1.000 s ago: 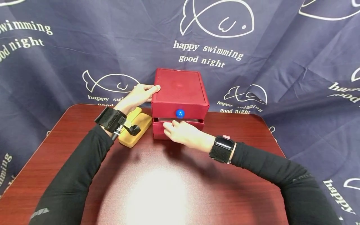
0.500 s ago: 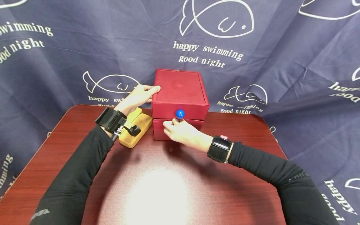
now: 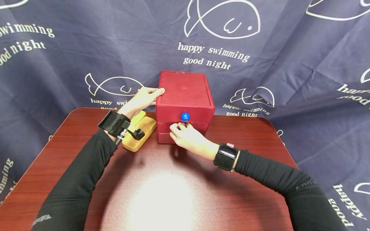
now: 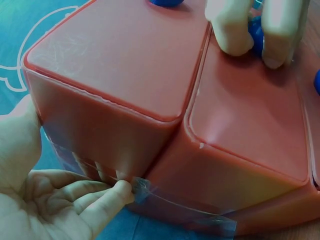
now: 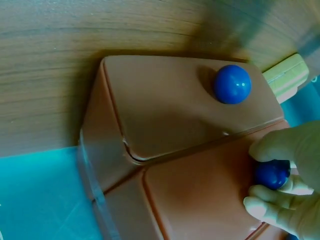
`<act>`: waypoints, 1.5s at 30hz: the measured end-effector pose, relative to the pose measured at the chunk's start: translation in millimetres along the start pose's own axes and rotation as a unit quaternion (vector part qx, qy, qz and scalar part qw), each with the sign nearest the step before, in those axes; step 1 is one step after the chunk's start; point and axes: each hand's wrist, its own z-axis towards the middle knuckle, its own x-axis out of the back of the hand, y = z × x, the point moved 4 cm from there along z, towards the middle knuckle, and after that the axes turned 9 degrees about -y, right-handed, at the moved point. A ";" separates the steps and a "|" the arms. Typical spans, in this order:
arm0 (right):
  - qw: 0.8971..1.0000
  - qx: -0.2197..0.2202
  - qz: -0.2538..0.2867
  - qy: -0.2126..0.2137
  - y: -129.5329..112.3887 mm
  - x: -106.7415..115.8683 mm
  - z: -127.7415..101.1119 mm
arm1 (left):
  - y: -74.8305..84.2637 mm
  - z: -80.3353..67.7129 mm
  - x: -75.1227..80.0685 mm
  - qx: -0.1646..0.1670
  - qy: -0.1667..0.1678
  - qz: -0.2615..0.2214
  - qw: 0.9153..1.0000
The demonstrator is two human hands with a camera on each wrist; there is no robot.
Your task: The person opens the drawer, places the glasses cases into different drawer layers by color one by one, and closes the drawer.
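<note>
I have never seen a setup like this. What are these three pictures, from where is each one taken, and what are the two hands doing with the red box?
No machine works here: a person wears three cameras. The wide picture comes from the head and looks down at a dark red table. The two close pictures come from the wrists, so each shows its own hand from very near.

On the table stands a red drawer box with two drawers, each with a blue knob. Beside it lies a yellow block.

The left hand rests against the box's left side, fingers fairly straight. The right hand pinches the lower knob of the lower drawer, which looks closed. The upper knob is free.
</note>
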 end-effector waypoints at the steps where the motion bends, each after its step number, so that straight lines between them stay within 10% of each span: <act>1: 1.000 0.000 0.006 -0.002 0.2 -0.4 -1.0 | 0.2 0.0 -0.1 0.001 -0.002 0.000 1.000; 23: 0.998 0.038 0.056 0.002 -18.8 15.9 -22.1 | 0.4 -0.3 1.2 0.019 0.012 0.009 1.000; 45: 1.000 0.022 0.018 -0.008 -37.8 -32.7 -30.3 | -0.8 1.4 0.7 0.028 0.010 0.010 1.000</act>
